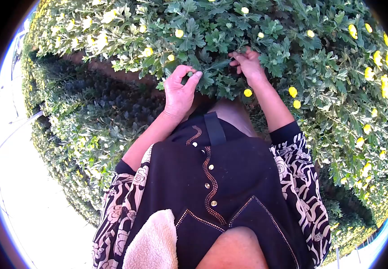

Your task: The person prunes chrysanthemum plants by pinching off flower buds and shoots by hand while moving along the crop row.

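My left hand is at the near edge of a leafy chrysanthemum plant. Its thumb and forefinger are bent together in a pinch, and what lies between the tips is too small to make out. To the right, my right hand reaches in among the leaves with its fingers curled. Foliage hides part of its fingertips and anything they hold. A green leafy sprig spans the gap between both hands. One yellow bloom sits just below my right hand, and another yellow bloom is above my left.
Dense rows of chrysanthemums with several yellow flowers spread across the far side and right. A dark, shaded furrow runs along the left between plant rows. The plants come right up to my dark top.
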### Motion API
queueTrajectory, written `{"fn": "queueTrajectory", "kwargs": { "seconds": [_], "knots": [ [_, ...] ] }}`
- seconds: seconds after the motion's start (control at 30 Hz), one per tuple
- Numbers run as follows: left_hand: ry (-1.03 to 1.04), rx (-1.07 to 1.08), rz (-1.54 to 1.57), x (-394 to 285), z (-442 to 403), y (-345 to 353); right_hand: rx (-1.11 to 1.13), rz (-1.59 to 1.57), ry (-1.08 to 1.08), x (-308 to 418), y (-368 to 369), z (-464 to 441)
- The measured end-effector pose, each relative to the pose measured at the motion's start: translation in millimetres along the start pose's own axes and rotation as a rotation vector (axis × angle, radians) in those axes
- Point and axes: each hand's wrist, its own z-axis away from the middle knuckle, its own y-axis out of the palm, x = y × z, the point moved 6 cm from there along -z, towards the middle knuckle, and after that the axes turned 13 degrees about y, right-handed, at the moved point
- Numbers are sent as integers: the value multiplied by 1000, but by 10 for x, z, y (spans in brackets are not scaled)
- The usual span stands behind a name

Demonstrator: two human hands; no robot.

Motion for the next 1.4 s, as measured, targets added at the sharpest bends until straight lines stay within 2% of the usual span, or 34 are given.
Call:
{"fn": "queueTrajectory", "kwargs": {
  "seconds": [0.07, 0.13, 0.17, 0.27, 0.3, 0.43, 0.47, 0.57, 0.63, 0.7, 0.77, 0.83, 0.9, 0.93, 0.97, 1.03, 1.07, 1.1, 1.17, 1.2, 1.23, 1.3, 1.37, 1.4],
  "knots": [
    [223, 99, -227, -71, -50, -8, 40, -48, -71, 137, 25, 92],
    [144, 150, -108, -238, -148, 56, 149, -97, -281, 408, 150, 284],
    [70, 198, 8, -275, -185, 111, 147, -96, -284, 496, 180, 334],
    [-103, 206, 162, -199, -280, 158, 218, 182, -297, 665, 394, 457],
    [-183, 199, 205, -186, -309, 180, 181, 229, -455, 693, 440, 440],
    [-106, 177, 99, 92, -409, 256, 194, 240, -461, 587, 495, 355],
    [-98, 188, -72, 15, -447, 241, 205, 249, -485, 590, 509, 380],
    [-27, 196, -108, -17, -458, 273, 196, 289, -532, 622, 511, 425],
    [-51, 173, -72, -19, -439, 284, 351, 168, -397, 609, 526, 441],
    [-208, 62, 159, 30, -422, 289, 337, 231, -389, 600, 489, 428],
    [-133, 59, 175, 101, -437, 307, 288, 313, -488, 597, 494, 438],
    [-18, 97, 38, 77, -447, 309, 268, 303, -491, 519, 491, 327],
    [-30, 98, 14, 76, -442, 292, 264, 204, -434, 508, 490, 307],
    [-39, 98, -10, 78, -446, 286, 293, 58, -297, 434, 492, 283],
    [-38, 103, -5, 72, -439, 283, 286, 58, -297, 423, 471, 276],
    [-79, 99, 45, 94, -407, 276, 275, -63, -73, 279, 410, 197],
    [-101, 128, 35, 137, -383, 284, 196, 70, -115, 318, 407, 228],
    [-104, 130, 36, 169, -356, 293, 195, 69, -112, 282, 419, 174],
    [-116, 149, 94, 217, -309, 327, -97, 503, -348, 347, 377, 109],
    [-118, 154, 95, 233, -306, 341, -253, 683, -559, 456, 346, 217],
    [-70, 120, 91, 223, -325, 329, -258, 681, -556, 427, 290, 219],
    [-23, 87, 89, 214, -354, 294, -429, 989, -586, 415, 176, 259],
    [-25, 53, 110, 233, -364, 220, -452, 991, -571, 396, 43, 450],
    [-75, 60, 87, 191, -358, 181, -411, 842, -637, 482, 10, 655]
  ]
}}
